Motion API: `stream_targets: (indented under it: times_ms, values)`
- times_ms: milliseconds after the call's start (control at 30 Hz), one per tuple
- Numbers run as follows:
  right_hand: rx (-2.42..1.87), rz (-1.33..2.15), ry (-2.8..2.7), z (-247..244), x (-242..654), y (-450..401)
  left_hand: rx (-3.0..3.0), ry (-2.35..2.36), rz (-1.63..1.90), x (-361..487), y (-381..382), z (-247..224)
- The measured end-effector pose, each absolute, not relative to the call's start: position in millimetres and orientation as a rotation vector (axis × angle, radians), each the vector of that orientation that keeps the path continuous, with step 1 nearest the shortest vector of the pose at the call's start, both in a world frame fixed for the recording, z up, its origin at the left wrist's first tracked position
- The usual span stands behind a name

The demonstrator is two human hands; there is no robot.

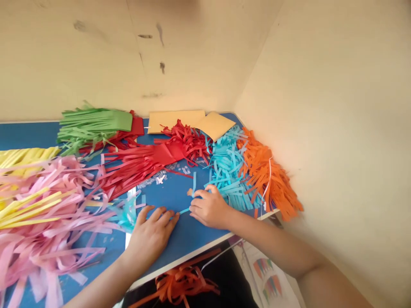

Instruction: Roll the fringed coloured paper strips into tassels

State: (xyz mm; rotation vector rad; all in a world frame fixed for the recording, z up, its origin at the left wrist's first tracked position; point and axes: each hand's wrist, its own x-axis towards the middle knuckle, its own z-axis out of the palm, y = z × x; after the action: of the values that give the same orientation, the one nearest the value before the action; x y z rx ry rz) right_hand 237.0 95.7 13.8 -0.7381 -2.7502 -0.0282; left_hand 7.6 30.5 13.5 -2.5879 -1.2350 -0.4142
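A thin light blue paper strip (pixel 184 211) runs between my two hands above the blue table (pixel 160 194). My right hand (pixel 210 208) has its fingers bent and pressed together around one end of it; another upright bit of blue strip (pixel 194 182) shows beyond these fingers. My left hand (pixel 154 231) lies palm down on the table, fingers somewhat spread, the index fingertip at the strip's other end. Beyond my right hand is a heap of light blue fringed paper (pixel 227 167). Red fringed paper (pixel 167 152) lies farther back.
Pink fringe (pixel 64 214) and yellow fringe (pixel 28 158) cover the left side. Green fringe (pixel 96 124) and yellow-orange paper pieces (pixel 176 117) lie near the wall. Orange fringe (pixel 269 175) hangs at the right corner; more orange strips (pixel 183 282) are below the table edge.
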Motion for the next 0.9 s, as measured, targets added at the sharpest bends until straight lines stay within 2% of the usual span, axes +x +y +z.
stream_targets:
  times_ms: [167, 267, 367, 467, 567, 633, 733, 900]
  values:
    - [-0.632, -0.164, -2.773, 6.5, 224.3, 109.7, -2.533, -1.211, -0.535, 22.5, 45.5, 4.9]
    - [-0.695, -0.078, -2.720, 23.1, 219.5, 99.2, -2.472, -1.187, -0.625, 22.3, 43.7, 13.6]
    - [-0.789, 0.153, -2.547, 56.0, 221.9, 63.2, -2.432, -1.164, -0.970, 16.6, 18.6, 33.3]
    - [-0.885, 0.803, -2.308, 87.8, 223.3, 30.2, -2.473, -1.140, -1.213, 9.9, -18.1, 53.9]
    - [-0.863, 1.764, -1.866, 97.2, 216.5, 22.2, -2.553, -1.142, -1.166, 4.7, -39.5, 67.7]
    - [-0.877, 2.130, -1.462, 89.4, 208.1, 21.5, -2.582, -1.130, -1.107, 3.4, -42.6, 71.4]
    - [-0.854, 2.206, -1.091, 70.6, 194.2, 13.1, -2.461, -1.148, -1.201, 6.8, -41.1, 71.4]
    - [-0.812, 1.946, -0.965, 51.5, 178.8, -5.0, -2.344, -1.588, -1.517, 24.0, -47.9, 64.9]
